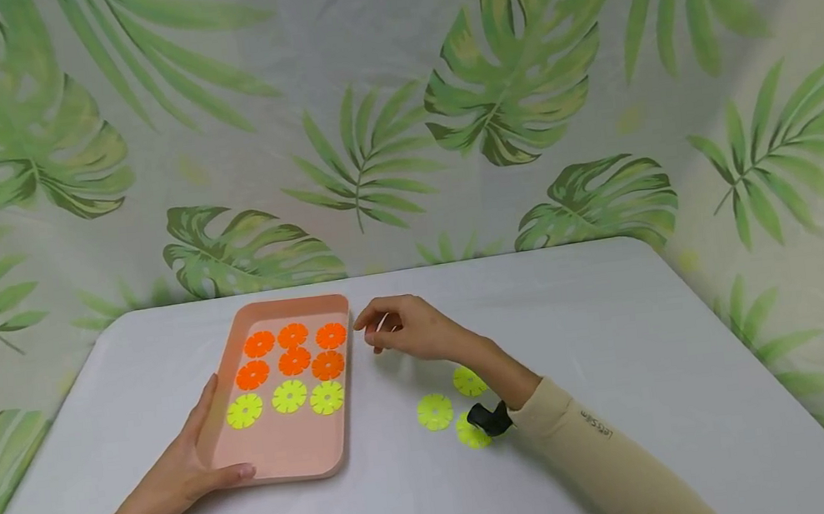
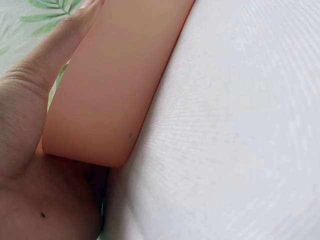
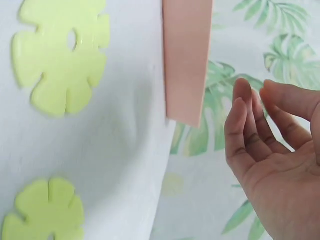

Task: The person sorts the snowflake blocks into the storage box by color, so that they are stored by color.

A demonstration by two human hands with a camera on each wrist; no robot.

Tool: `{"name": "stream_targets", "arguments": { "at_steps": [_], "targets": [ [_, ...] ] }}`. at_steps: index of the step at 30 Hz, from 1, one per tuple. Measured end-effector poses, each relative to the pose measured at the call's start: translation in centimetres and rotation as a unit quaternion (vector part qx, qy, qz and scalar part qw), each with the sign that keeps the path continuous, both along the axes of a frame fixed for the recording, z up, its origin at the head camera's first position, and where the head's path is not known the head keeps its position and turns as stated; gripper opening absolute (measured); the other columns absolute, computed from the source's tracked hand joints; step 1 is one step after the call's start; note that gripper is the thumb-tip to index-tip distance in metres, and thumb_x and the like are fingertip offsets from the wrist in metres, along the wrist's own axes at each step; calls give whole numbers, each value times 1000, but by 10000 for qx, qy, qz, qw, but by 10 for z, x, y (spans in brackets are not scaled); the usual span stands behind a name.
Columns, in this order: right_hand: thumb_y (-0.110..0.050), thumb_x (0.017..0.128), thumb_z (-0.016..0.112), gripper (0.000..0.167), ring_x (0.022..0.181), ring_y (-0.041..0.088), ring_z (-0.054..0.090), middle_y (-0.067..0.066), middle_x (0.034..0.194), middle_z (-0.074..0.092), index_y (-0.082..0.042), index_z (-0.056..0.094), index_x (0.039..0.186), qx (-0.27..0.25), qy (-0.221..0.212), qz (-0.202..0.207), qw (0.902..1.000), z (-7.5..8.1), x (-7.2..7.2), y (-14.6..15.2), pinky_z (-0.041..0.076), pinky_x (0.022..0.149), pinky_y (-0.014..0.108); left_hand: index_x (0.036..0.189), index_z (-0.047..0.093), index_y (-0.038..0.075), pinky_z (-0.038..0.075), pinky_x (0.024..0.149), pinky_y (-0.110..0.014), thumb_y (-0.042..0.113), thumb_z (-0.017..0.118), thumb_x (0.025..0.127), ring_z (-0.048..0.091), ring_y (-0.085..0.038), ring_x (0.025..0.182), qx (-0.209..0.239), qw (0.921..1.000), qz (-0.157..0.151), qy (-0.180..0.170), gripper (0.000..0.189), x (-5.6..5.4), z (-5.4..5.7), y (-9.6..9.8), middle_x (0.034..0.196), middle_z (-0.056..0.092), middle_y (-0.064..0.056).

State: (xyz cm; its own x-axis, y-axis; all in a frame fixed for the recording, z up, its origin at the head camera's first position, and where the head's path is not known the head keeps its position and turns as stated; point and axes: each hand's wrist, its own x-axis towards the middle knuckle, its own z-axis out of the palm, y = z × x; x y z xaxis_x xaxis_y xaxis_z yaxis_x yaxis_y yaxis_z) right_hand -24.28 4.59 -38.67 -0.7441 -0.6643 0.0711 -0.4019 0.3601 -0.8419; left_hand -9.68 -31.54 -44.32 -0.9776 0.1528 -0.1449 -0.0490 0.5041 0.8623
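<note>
A pink rectangular tray [image 1: 283, 467] lies on the table, holding several orange notched discs [image 1: 295, 361] in two rows and three yellow-green ones [image 1: 289, 396] in a row below. My left hand [image 1: 178, 474] holds the tray's near left corner, thumb along the near side and fingers along the left. In the left wrist view, the hand lies against the tray's outer wall [image 2: 110, 90]. Just right of the tray's far right part, my right hand [image 1: 415, 328] hovers with loosely bent fingers; in the right wrist view, nothing is between the fingers [image 3: 235, 125].
Three loose yellow-green discs [image 1: 435, 412] lie on the white tabletop [image 1: 616, 336] right of the tray, one partly behind the right forearm and a black wrist-worn piece [image 1: 488, 419]. A leaf-printed cloth [image 1: 372, 161] hangs behind the table.
</note>
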Motion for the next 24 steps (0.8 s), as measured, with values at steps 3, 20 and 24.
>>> {"name": "stream_targets", "arguments": {
  "at_steps": [3,20,24],
  "targets": [
    [-13,101,68,18,96,36,74,6,104,72,-15,73,119,82,35,-81,9999,1,1,13,54,75,28,165,-11,44,13,112,-80,19,86,81,12,-52,150,-61,10000,-10,-8,131,-1,0,0,175,-6,-24],
    [-11,98,70,24,92,19,69,5,104,73,-5,71,122,468,55,-282,9985,-14,8,77,56,90,31,163,-13,48,15,110,-81,20,85,83,11,-53,149,-96,9998,-7,-185,130,0,-2,0,174,-8,-25],
    [-9,98,70,25,94,15,68,6,107,73,-4,71,122,532,58,-272,9982,-17,10,86,57,92,31,164,-13,46,14,110,-81,20,85,83,11,-53,149,-77,9998,-11,-163,130,0,-1,0,174,-8,-26]
  ]
}}
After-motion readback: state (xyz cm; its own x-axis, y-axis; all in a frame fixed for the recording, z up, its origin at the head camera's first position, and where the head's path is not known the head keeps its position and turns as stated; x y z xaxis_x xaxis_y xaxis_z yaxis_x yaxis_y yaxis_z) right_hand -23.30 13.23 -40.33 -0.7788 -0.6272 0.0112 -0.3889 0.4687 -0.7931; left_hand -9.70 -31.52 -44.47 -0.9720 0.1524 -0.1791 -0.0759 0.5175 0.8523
